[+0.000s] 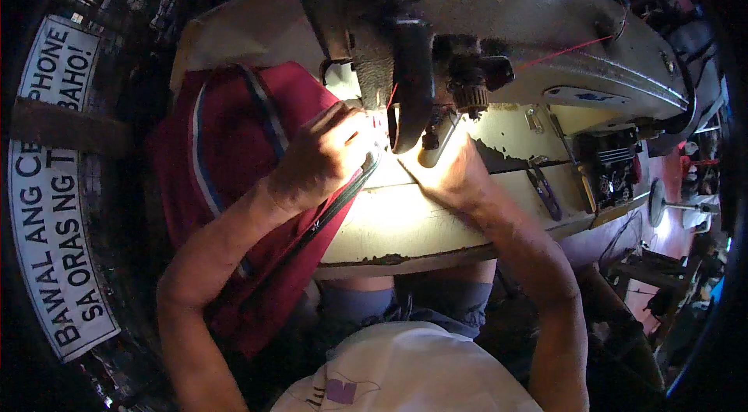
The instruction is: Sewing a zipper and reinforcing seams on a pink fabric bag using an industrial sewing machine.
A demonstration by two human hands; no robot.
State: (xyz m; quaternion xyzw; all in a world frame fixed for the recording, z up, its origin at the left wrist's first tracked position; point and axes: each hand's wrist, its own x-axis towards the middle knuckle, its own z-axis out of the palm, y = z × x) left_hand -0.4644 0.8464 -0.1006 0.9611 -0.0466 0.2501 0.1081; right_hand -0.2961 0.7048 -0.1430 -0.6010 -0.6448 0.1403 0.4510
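A maroon garment [234, 131] with white and blue-grey stripes is spread over the left of the sewing table and hangs off its front edge. My left hand [331, 151] is closed on the garment's edge, close to the needle area, where a dark zipper-like strip runs down toward me. The sewing machine [499, 7] stands over the work, with red thread [565, 53] running to its head. Just right of the needle, my right hand [452, 174] rests low under the machine head. Its fingertips are hidden by machine parts and washed out by the lamp's glare.
The pale sewing table [405, 229] has a worn, chipped front edge. On its right lie thread snips [544, 190], a screwdriver-like tool [580, 174] and a dark tray of small parts [615, 166]. A white sign [58, 201] hangs at the far left, and a fan [662, 201] stands right.
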